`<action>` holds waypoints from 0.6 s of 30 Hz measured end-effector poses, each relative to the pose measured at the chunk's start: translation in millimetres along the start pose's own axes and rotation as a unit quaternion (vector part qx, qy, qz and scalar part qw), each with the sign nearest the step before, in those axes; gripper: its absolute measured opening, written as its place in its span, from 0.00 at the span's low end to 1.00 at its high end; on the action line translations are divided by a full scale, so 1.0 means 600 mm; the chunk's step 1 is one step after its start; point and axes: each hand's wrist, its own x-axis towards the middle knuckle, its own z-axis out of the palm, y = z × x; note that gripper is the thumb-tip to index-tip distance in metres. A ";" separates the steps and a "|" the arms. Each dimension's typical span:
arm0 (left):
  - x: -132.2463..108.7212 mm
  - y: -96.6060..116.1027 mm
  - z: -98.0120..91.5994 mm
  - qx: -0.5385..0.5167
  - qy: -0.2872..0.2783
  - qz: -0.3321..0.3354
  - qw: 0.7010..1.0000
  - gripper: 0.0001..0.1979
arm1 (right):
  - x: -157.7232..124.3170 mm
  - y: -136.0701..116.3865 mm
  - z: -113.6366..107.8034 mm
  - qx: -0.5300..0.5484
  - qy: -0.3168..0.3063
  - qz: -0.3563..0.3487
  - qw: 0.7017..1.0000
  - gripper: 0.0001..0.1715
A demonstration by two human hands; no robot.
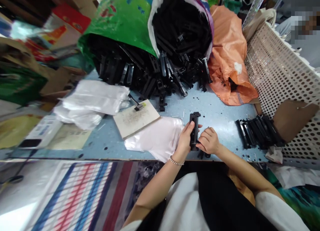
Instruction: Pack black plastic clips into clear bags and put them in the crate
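Near the front edge of the blue worktop, my left hand [185,137] is wrapped around a long black plastic part [194,131], held upright with its thumb along the side. My right hand [208,141] is closed, its fingers curled, right at the part's lower end. Whether the right fingers pinch something small there, I cannot make out. Just below the hands, a few small black pieces [203,154] lie at the table edge. Thin white plastic bags [160,137] lie flat to the left of my left hand.
A green sack [120,17] and a white-rimmed sack [150,24] spill black plastic parts [150,77] at the back. An orange sack [227,51] stands beside a perforated white basket [287,57]. Several black parts [260,132] lie in a row at right; a board [136,119] lies left.
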 end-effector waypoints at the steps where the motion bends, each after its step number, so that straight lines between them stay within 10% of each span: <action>1: 0.002 -0.005 -0.003 0.013 0.005 0.015 1.000 0.32 | 0.003 0.003 0.001 -0.005 -0.002 -0.015 1.000 0.25; 6: 0.027 -0.056 -0.034 0.069 0.055 0.047 0.995 0.32 | 0.058 0.058 0.023 0.055 -0.136 -0.034 0.989 0.27; 13: 0.017 -0.175 -0.016 0.341 0.021 0.183 0.922 0.26 | 0.228 0.225 0.185 -0.001 -0.161 0.381 0.910 0.22; 18: 0.035 -0.151 -0.045 0.320 -0.007 0.192 0.928 0.27 | 0.264 0.263 0.228 0.064 -0.155 0.475 0.864 0.19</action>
